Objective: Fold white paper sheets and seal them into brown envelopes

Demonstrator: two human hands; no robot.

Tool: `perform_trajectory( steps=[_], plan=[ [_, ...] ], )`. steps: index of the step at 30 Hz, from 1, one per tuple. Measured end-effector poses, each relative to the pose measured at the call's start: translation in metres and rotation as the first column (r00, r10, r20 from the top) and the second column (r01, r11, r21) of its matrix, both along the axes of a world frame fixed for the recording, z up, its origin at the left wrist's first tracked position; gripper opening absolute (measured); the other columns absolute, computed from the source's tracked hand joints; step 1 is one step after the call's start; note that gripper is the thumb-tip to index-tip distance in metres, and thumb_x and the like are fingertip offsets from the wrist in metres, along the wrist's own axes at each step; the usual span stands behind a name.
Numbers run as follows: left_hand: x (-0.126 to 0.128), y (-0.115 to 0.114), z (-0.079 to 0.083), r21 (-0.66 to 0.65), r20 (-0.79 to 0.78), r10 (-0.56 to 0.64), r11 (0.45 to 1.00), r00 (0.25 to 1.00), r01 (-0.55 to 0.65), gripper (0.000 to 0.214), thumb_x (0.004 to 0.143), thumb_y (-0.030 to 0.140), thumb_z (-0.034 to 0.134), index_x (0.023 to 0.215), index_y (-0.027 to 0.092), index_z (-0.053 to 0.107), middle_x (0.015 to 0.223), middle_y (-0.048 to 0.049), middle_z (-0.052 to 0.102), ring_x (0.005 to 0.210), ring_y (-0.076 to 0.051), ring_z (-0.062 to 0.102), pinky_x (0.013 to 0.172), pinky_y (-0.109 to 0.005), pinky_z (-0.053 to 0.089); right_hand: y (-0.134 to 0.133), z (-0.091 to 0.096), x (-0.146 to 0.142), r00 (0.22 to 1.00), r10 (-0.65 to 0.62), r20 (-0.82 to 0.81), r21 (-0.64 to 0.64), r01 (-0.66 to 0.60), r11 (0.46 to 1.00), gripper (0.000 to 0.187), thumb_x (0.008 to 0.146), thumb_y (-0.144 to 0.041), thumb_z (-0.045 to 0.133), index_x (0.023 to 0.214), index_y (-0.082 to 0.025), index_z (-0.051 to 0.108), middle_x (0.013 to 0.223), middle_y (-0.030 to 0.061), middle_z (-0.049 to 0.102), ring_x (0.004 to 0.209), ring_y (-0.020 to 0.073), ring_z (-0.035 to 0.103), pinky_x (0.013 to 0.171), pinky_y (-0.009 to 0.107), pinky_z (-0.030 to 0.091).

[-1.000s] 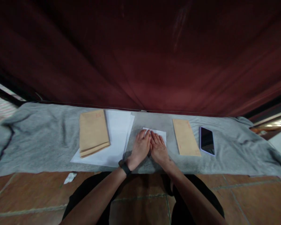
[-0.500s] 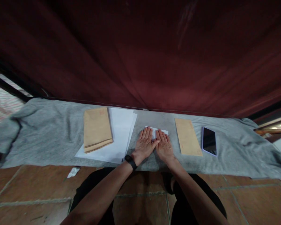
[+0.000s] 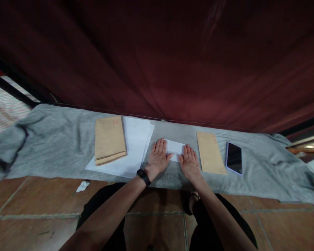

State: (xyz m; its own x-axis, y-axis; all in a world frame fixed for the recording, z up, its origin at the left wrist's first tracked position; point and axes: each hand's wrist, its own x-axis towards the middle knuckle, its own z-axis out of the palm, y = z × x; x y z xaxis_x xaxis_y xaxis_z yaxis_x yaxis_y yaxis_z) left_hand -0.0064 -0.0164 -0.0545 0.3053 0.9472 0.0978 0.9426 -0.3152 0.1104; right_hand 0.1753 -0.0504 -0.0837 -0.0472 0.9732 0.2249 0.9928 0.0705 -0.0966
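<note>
A small folded sheet of white paper [image 3: 174,147] lies flat on the grey cloth [image 3: 68,139] in front of me. My left hand [image 3: 158,156] rests palm down over its left end, fingers stretched out. Over the right end lies my right hand [image 3: 190,163], also flat with its fingers extended. Between the two thumbs the middle of the paper shows; its ends are hidden under my fingers. Close to my right hand is a single brown envelope [image 3: 211,153]. A stack of brown envelopes [image 3: 110,137] sits on white sheets [image 3: 136,143] to the left of my left hand.
A phone [image 3: 234,158] in a pale purple case lies right of the single envelope. Behind the cloth-covered surface hangs a dark red curtain [image 3: 157,69]. A crumpled white scrap [image 3: 83,186] is on the tiled floor [image 3: 157,226] by my legs.
My hands have slid apart, the left one leftward and the right one rightward, uncovering more of the folded paper between them. The view has tilted slightly.
</note>
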Motion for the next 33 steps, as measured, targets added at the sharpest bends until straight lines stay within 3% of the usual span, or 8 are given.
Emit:
perform_trajectory(
  steps=[11, 16, 20, 27, 33],
  plan=[
    [0.002, -0.003, 0.003, -0.020, -0.045, 0.069, 0.997, 0.997, -0.070, 0.081, 0.098, 0.059, 0.031, 0.156, 0.002, 0.023, 0.163, -0.0195, 0.022, 0.154, -0.030, 0.013, 0.123, -0.049, 0.015, -0.010, 0.010, 0.010, 0.998, -0.031, -0.054, 0.055, 0.034, 0.998, 0.060, 0.104, -0.038, 0.028, 0.153, -0.003, 0.032, 0.159, 0.0218, 0.033, 0.147, 0.0319, 0.031, 0.116, 0.051, 0.032],
    [0.002, -0.003, 0.002, -0.027, -0.026, 0.060, 0.998, 0.998, -0.061, 0.079, 0.099, 0.057, 0.032, 0.155, 0.001, 0.024, 0.163, -0.0201, 0.021, 0.154, -0.030, 0.012, 0.123, -0.049, 0.013, -0.002, 0.021, -0.009, 0.983, 0.139, -0.117, -0.012, -0.142, 0.990, 0.058, 0.105, -0.034, 0.028, 0.157, -0.011, 0.024, 0.164, 0.0139, 0.024, 0.152, 0.0264, 0.021, 0.120, 0.049, 0.027],
    [-0.001, -0.002, -0.001, -0.023, -0.012, 0.030, 0.999, 0.999, -0.030, 0.075, 0.098, 0.049, 0.036, 0.155, 0.002, 0.023, 0.164, -0.0196, 0.021, 0.153, -0.030, 0.014, 0.123, -0.049, 0.014, 0.002, 0.020, -0.025, 0.970, 0.202, -0.137, -0.071, -0.213, 0.975, 0.055, 0.106, -0.038, 0.025, 0.157, -0.017, 0.028, 0.163, 0.0095, 0.028, 0.151, 0.0224, 0.025, 0.122, 0.046, 0.022],
    [-0.006, -0.002, 0.000, 0.003, -0.003, 0.007, 1.000, 1.000, -0.006, 0.075, 0.099, 0.053, 0.033, 0.154, 0.003, 0.027, 0.163, -0.0191, 0.024, 0.153, -0.030, 0.017, 0.123, -0.049, 0.014, 0.004, 0.014, -0.017, 0.984, 0.169, -0.050, -0.070, -0.172, 0.983, 0.055, 0.106, -0.042, 0.029, 0.155, -0.019, 0.032, 0.163, 0.0101, 0.027, 0.150, 0.0242, 0.026, 0.121, 0.045, 0.020],
    [-0.013, -0.003, 0.001, 0.020, -0.012, -0.006, 1.000, 1.000, 0.006, 0.067, 0.102, 0.046, 0.027, 0.154, 0.003, 0.028, 0.162, -0.0176, 0.027, 0.152, -0.028, 0.021, 0.123, -0.046, 0.016, 0.006, 0.013, -0.005, 0.996, 0.084, -0.030, -0.075, -0.086, 0.994, 0.059, 0.105, -0.042, 0.029, 0.156, -0.011, 0.030, 0.161, 0.0137, 0.031, 0.149, 0.0265, 0.028, 0.120, 0.045, 0.024]
  ],
)
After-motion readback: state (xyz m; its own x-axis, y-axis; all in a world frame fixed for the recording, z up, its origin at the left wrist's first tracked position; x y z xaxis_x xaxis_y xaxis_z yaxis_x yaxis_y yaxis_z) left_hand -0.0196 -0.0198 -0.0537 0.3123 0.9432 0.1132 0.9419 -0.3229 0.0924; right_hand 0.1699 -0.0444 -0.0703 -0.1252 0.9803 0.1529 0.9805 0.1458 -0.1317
